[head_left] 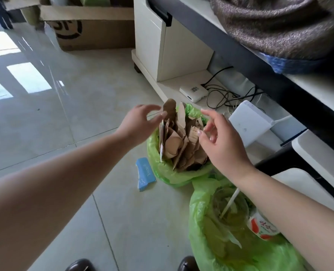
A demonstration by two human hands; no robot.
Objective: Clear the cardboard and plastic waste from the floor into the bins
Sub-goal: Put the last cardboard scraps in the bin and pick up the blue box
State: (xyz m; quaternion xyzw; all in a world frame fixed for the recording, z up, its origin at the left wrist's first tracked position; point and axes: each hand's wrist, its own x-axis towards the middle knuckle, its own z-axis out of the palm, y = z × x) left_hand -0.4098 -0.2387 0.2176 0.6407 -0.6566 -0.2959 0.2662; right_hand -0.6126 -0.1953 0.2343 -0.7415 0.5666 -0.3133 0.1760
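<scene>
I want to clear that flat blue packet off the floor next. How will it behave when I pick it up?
The flat blue packet looks crumpled and thin, so it is probably light and floppy, bending rather than staying stiff. It lies flat on the glossy floor tiles, so it may slide when pushed. It seems unlikely to roll or break.

Near bin (pixel 211 241) cut off by bottom edge, far cardboard box (pixel 95 34) cropped at top, blue pack's (pixel 145 174) print too small to read

Left hand (pixel 137 124) reaching forward on a bare outstretched arm, fingers loosely spread, holding nothing, right hand (pixel 223 141) just beside it, palm up, fingers relaxed and empty
</scene>
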